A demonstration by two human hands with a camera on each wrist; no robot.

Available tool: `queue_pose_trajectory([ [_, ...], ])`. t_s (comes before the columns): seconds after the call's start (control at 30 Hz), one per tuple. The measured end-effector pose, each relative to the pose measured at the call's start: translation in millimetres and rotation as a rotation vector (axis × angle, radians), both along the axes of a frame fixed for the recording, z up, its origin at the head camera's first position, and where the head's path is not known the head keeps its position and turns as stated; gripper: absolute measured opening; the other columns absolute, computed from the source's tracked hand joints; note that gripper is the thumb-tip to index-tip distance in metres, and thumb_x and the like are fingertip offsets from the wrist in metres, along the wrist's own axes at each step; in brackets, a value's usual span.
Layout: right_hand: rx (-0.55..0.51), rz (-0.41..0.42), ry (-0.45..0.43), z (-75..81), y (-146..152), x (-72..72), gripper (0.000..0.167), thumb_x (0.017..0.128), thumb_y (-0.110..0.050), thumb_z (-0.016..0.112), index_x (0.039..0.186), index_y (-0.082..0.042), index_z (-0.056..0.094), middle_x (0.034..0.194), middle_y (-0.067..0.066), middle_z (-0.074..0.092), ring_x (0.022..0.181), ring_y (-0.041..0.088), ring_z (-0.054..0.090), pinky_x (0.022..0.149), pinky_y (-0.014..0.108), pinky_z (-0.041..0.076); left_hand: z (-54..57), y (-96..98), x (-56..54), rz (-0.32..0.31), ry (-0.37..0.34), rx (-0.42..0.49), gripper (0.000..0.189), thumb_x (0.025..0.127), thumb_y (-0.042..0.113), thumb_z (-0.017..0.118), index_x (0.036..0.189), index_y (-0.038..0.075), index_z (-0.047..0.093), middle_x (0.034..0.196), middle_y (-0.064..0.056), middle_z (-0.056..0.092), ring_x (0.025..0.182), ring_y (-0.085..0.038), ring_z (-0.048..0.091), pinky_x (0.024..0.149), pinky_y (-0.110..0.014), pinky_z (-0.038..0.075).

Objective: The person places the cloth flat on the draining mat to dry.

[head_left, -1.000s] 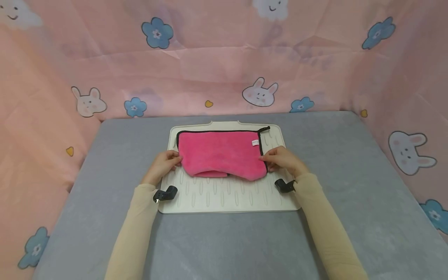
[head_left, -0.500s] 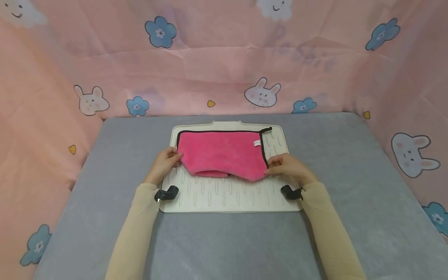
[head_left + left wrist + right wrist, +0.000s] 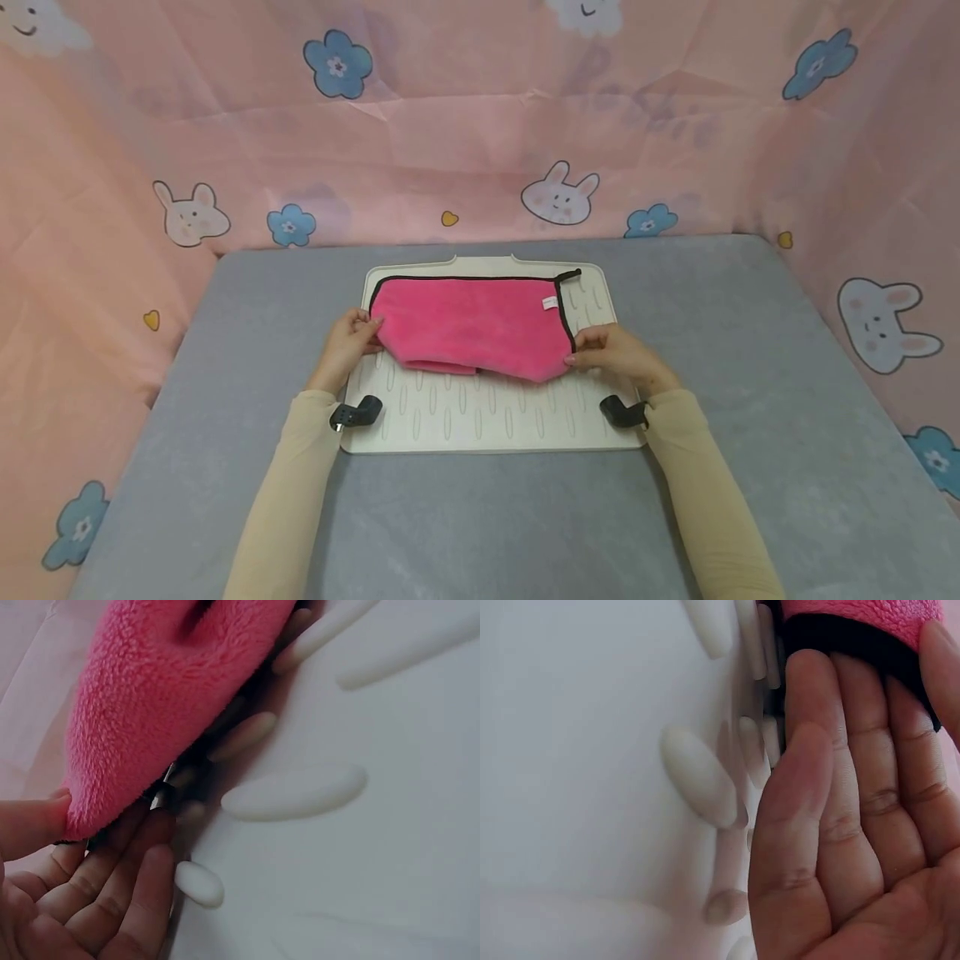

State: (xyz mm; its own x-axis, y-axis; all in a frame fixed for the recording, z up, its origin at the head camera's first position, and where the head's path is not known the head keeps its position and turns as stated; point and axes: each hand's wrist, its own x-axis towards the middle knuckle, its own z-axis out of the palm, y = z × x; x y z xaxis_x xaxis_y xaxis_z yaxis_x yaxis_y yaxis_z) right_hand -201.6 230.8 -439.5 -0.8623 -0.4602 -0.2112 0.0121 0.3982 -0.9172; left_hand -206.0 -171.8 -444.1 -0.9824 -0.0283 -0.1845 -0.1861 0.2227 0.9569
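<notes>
A bright pink plush towel (image 3: 468, 321) with black edging lies folded over on a cream ribbed tray (image 3: 480, 425). It carries a small white label and a black hanging loop at its far right corner. My left hand (image 3: 347, 346) pinches the towel's left edge, thumb on top and fingers underneath, as the left wrist view shows on the fleecy cloth (image 3: 150, 705). At the near right corner, my right hand (image 3: 618, 354) holds the black-trimmed edge (image 3: 862, 637) between thumb and fingers slipped beneath it. The towel's near edge bulges up, with a lower layer peeking out.
The tray rests on a grey cloth-covered table (image 3: 480, 525). Behind and at both sides hangs a pink curtain (image 3: 450, 125) printed with rabbits and flowers. A black camera mount sits at each wrist, over the tray's sides.
My right hand has slid toward the near right corner of the towel. My left hand has drawn the left edge slightly outward, and the cloth has stretched a little leftward.
</notes>
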Motion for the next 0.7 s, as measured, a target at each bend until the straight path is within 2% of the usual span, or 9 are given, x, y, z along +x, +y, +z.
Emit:
queue_pose_trajectory([
  [0.13,-0.04,-0.004,0.012,-0.9,0.9,-0.2,0.015,0.087,-0.005,0.067,0.083,0.008,0.06,0.076,0.008,0.065,0.07,0.015,0.056,0.065,0.027,0.046,-0.6,-0.3,0.5,0.016,0.016,0.017,0.015,0.099,0.013,0.049,0.096,0.0,0.042,0.078,-0.003,0.058,0.067,-0.003,0.058,0.066,-0.02,0.052],
  [0.3,-0.047,-0.022,0.04,-1.0,1.3,0.1,0.011,0.089,-0.004,0.064,0.087,0.005,0.059,0.079,0.005,0.063,0.075,0.015,0.055,0.07,0.026,0.046,1.7,0.2,2.1,0.052,0.007,0.079,0.015,0.098,0.013,0.051,0.094,0.003,0.04,0.072,0.002,0.057,0.063,-0.004,0.059,0.061,-0.021,0.053],
  [0.53,-0.053,-0.089,0.03,0.4,-0.7,-0.5,0.016,0.093,-0.009,0.061,0.092,0.006,0.055,0.083,0.003,0.064,0.08,0.015,0.06,0.076,0.025,0.05,0.5,-0.3,1.8,0.075,0.013,0.044,0.017,0.097,0.015,0.053,0.094,0.003,0.041,0.063,0.003,0.048,0.053,-0.004,0.057,0.055,-0.02,0.051],
  [0.7,-0.092,-0.12,0.016,3.4,-3.0,0.0,0.013,0.094,-0.006,0.057,0.092,0.007,0.053,0.08,0.0,0.063,0.076,0.009,0.06,0.074,0.026,0.052,-0.7,-2.4,2.1,0.079,0.022,0.02,0.018,0.097,0.014,0.054,0.094,0.001,0.043,0.061,0.004,0.049,0.052,-0.002,0.055,0.052,-0.019,0.05],
])
